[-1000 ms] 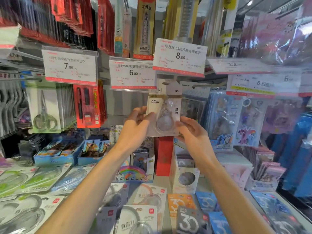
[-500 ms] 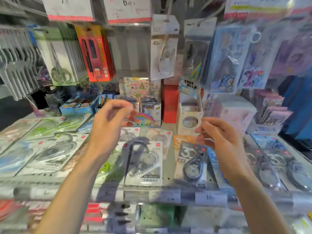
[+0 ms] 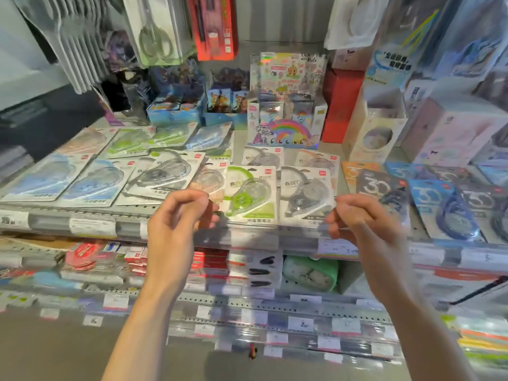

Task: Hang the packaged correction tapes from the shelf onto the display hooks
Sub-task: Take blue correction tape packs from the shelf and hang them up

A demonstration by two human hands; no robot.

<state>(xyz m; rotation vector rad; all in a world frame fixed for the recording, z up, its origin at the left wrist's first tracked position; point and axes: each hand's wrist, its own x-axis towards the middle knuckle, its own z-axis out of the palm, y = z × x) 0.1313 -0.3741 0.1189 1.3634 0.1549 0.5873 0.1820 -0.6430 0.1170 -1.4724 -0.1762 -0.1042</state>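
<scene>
Several packaged correction tapes lie flat on the shelf (image 3: 90, 210). Among them are a green one (image 3: 248, 193), a grey one (image 3: 306, 195), a clear grey one (image 3: 162, 174) and blue ones (image 3: 93, 180). Dark "30" packs (image 3: 384, 188) lie to the right. My left hand (image 3: 178, 215) hovers over the shelf's front edge just left of the green pack, fingers loosely curled, holding nothing. My right hand (image 3: 362, 218) hovers at the grey pack's right corner, fingers loosely curled and empty. A hung correction tape pack (image 3: 349, 20) shows at the top.
Scissors packs (image 3: 154, 31) and a red pack (image 3: 214, 26) hang above at the left. Small boxes with a rainbow display (image 3: 283, 130), a red box (image 3: 341, 103) and a white box (image 3: 376, 127) stand behind the tapes. Lower shelves (image 3: 247, 270) hold more goods.
Both hands let go of the pack hung on the hook and came down to the shelf's front edge. The view tilted downward to the shelf.
</scene>
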